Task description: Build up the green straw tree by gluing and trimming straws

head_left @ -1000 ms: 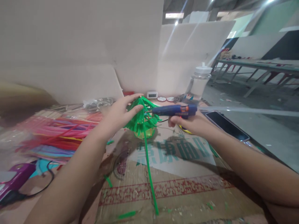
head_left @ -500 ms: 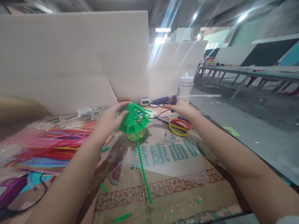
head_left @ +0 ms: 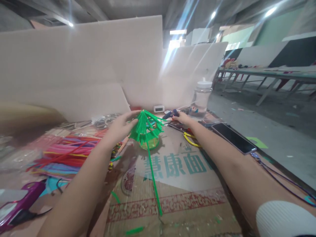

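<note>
At the middle of the table stands a green cone-shaped piece [head_left: 144,126] made of fuzzy pipe-cleaner strips, over a yellowish round base [head_left: 150,144]. My left hand [head_left: 123,126] grips its left side near the top, with fingers and thumb bent against it. One long green pipe cleaner [head_left: 154,181] runs from the cone down across the cardboard [head_left: 177,214]. Beyond it to the right, my right hand [head_left: 182,118] is closed on a dark blue glue gun [head_left: 170,114], low over the tabletop. Yellow-handled scissors [head_left: 191,140] lie beside my right forearm, partly covered by it.
Bundles of coloured pipe cleaners [head_left: 66,153] and a purple tool [head_left: 23,205] lie at left. A clear bottle [head_left: 201,98] and small white display [head_left: 158,109] stand at the back, before white boards [head_left: 98,59]. A phone [head_left: 234,138] with a cable lies at right.
My right hand has lowered the glue gun toward the table at the back and turned it. My left hand stays on the green cone. The view has shifted, bringing the phone into sight.
</note>
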The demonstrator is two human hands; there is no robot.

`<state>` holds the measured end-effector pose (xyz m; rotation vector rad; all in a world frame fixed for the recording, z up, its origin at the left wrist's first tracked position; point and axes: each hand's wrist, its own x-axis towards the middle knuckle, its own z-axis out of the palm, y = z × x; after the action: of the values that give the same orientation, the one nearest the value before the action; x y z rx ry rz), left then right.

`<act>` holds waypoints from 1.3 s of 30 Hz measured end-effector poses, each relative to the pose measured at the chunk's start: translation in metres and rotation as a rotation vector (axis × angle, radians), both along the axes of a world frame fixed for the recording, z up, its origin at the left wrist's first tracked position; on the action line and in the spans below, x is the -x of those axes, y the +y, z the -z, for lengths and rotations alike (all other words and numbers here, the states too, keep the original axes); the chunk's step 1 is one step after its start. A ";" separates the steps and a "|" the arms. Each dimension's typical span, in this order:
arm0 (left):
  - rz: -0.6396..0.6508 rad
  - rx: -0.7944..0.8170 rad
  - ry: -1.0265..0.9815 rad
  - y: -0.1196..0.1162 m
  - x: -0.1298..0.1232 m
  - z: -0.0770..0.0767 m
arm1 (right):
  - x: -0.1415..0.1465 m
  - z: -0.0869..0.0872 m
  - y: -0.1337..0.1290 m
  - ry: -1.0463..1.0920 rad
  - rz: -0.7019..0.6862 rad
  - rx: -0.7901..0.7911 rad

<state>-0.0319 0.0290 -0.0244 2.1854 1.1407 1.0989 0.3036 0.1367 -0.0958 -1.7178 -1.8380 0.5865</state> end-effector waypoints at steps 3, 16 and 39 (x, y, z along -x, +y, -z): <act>-0.010 0.004 0.015 -0.003 -0.002 -0.002 | -0.008 0.000 -0.004 -0.036 0.006 -0.004; -0.181 -0.050 -0.035 -0.001 -0.013 0.002 | -0.031 -0.049 -0.099 -0.071 0.122 -0.311; -0.194 -0.137 0.076 -0.006 -0.017 0.000 | 0.101 -0.007 -0.160 0.871 -0.347 0.329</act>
<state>-0.0151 0.0233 -0.0242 2.2750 1.3714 1.2158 0.2023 -0.0232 -0.0889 -1.0169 -1.4181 1.5571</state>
